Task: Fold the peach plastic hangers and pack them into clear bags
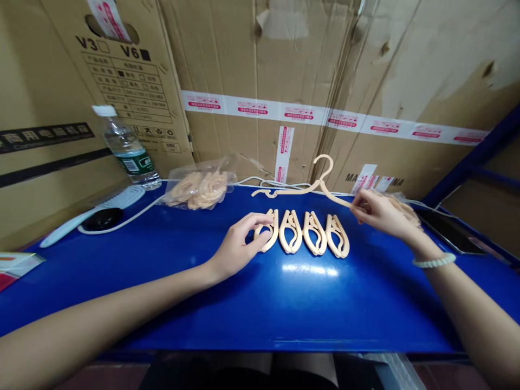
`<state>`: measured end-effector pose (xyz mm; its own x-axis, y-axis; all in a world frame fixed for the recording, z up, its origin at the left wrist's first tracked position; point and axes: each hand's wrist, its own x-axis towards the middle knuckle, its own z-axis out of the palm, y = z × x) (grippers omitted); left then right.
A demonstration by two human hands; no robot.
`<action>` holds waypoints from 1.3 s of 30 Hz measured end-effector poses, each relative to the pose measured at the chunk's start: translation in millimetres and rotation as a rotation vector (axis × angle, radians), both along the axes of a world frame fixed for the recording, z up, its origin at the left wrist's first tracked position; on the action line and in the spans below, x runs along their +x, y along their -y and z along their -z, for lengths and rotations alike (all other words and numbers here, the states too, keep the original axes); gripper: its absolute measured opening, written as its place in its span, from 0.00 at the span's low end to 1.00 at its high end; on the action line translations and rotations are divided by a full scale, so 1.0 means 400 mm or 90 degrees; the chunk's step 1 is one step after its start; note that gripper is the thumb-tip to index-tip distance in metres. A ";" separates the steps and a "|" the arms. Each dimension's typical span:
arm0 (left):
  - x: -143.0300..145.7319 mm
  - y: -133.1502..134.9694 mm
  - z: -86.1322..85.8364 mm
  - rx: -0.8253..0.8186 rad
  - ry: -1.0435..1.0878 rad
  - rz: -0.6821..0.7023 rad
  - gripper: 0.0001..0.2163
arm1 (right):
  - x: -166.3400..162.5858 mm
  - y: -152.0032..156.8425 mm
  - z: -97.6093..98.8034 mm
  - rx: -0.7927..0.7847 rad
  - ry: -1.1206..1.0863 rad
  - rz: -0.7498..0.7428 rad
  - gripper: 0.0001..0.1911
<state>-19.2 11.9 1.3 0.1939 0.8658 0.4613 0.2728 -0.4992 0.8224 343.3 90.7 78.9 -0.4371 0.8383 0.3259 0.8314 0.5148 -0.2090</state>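
An unfolded cream plastic hanger (303,188) lies at the back of the blue table, its hook pointing up toward the cardboard. My right hand (376,212) pinches the end of its right arm between closed fingers. In front of it, several folded hangers of the same kind lie side by side in a row. Over the leftmost folded hanger (275,233) is my left hand (239,241), thumb and fingers apart, with the fingertips at its left side. A middle folded hanger (298,234) and the rightmost folded hanger (344,238) are untouched.
Left of the row sits a clear bag of folded hangers (199,187). A water bottle (132,151), a light-blue hairbrush (77,221) and a black mouse (103,219) are farther left. Behind my right hand are another bag (406,208) and a dark phone (450,233). Cardboard (252,59) walls the back.
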 end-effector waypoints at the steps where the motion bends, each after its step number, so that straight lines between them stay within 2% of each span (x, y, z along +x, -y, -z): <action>1: -0.002 -0.008 0.001 -0.036 0.025 -0.013 0.11 | 0.006 0.010 0.007 0.011 -0.033 -0.005 0.10; 6: -0.016 -0.043 0.005 -0.149 0.138 -0.089 0.18 | 0.014 0.039 0.012 -0.016 -0.164 -0.044 0.15; 11: -0.018 -0.054 0.011 -0.194 0.198 -0.140 0.27 | -0.004 0.070 -0.010 -0.033 -0.177 -0.067 0.17; 16: -0.006 -0.041 0.018 -0.132 0.179 -0.102 0.28 | -0.019 0.084 -0.008 -0.021 -0.100 -0.095 0.14; 21: 0.002 -0.022 0.026 -0.080 0.110 -0.030 0.34 | -0.035 0.085 0.012 -0.095 -0.097 -0.134 0.14; 23: 0.002 -0.016 0.028 -0.057 0.048 -0.009 0.32 | -0.044 0.088 0.017 -0.121 -0.094 -0.148 0.15; 26: -0.001 -0.009 0.026 -0.010 -0.034 -0.003 0.24 | -0.057 0.095 0.022 -0.123 -0.084 -0.164 0.16; 29: -0.002 -0.006 0.021 -0.009 -0.041 -0.008 0.19 | -0.065 0.099 0.026 -0.080 -0.045 -0.188 0.16; 34: 0.004 -0.007 0.013 -0.057 -0.005 -0.027 0.18 | -0.066 0.091 0.030 0.052 0.059 -0.217 0.17; 39: 0.006 -0.008 0.011 -0.061 -0.016 -0.029 0.18 | -0.056 0.091 0.036 0.224 0.214 -0.146 0.18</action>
<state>-16.8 15.1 -3.0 0.1640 0.9136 0.3722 0.3138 -0.4060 0.8583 320.7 54.1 64.5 -0.7248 0.5744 0.3804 0.6809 0.6817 0.2678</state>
